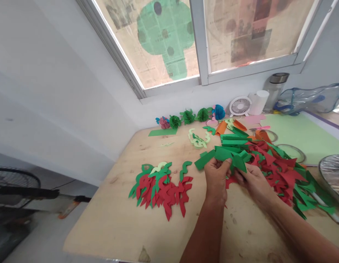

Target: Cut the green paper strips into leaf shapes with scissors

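The left hand (216, 175) pinches folded green paper (223, 153) in a thumb-and-finger grip above the bench (109, 215); the right hand (254, 179) is just beside it, its grip too hidden for me to tell. Jagged red and green scraps (268, 157) crowd the right. Leftward, knotted wood gives room around curly cutouts (168, 197), running to the bench's edge. 5 pleated paper balls (188, 117) line the wall (183, 98).

the right hand (255, 180) is partly hidden by green paper (238, 163); its grip cannot be told. both forearms (206, 230) are cut off by the bottom edge, the bowl (331, 164) and bag (309, 99) by the right, the window (202, 54) by the top. the black fan (14, 179) is blurred. newsprint (174, 64) is too small to be read.
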The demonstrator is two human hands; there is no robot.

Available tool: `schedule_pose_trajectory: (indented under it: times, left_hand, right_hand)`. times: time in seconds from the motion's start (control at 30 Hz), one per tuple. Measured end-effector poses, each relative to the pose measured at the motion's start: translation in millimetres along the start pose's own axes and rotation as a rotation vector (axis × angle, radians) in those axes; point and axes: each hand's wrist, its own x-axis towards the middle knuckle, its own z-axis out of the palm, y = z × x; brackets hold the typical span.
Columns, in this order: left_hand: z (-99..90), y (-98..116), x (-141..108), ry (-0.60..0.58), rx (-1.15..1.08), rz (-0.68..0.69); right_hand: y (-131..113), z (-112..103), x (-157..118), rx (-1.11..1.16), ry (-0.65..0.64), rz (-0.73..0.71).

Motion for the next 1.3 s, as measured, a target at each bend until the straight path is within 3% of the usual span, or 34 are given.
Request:
schedule_pose_trajectory:
  times: [1.03,1.3]
  left_hand:
    - [-10.4,3,7,-0.077,0.046,-0.047]
    - [-8.2,13,0,-0.079,0.077,-0.011]
  right_hand:
    - [-1,2,-2,0.028,0.048,0.083]
    - [-2,2,-2,0.005,0.049,0.098]
